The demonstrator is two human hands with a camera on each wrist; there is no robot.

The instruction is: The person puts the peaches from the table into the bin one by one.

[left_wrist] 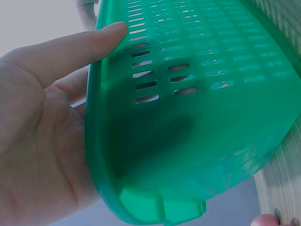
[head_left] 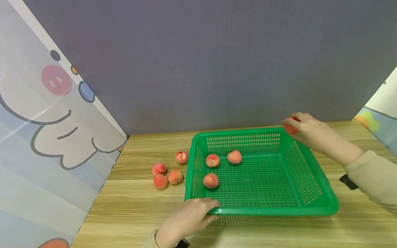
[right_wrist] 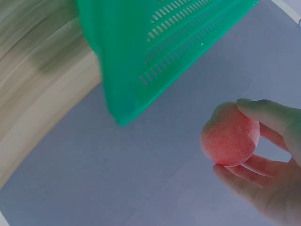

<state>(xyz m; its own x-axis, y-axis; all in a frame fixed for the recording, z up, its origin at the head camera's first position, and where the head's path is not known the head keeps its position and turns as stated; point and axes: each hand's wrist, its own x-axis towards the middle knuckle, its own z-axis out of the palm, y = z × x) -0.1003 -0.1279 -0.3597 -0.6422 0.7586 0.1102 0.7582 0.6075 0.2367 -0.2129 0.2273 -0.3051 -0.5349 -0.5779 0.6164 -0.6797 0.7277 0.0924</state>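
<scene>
A green plastic basket [head_left: 249,212] with slotted walls stands on the wooden table. My left hand [head_left: 191,216] grips its near rim towards the left corner; in the left wrist view the thumb [left_wrist: 110,37] lies along the outer wall while the other fingers reach behind the rim. Over the basket's far right corner, my right hand [head_left: 307,129] holds a peach [right_wrist: 230,134] between thumb and fingertips. Three peaches lie inside the basket at its left: one at the back [head_left: 212,161], another beside it [head_left: 234,157], and a third nearer [head_left: 211,180].
Left of the basket, several more peaches [head_left: 160,181] lie on the wooden table [head_left: 132,209], one peach [head_left: 181,157] close to the basket's wall. A grey panel [head_left: 215,61] rises behind the table. Cartoon-printed sheets [head_left: 20,151] flank it.
</scene>
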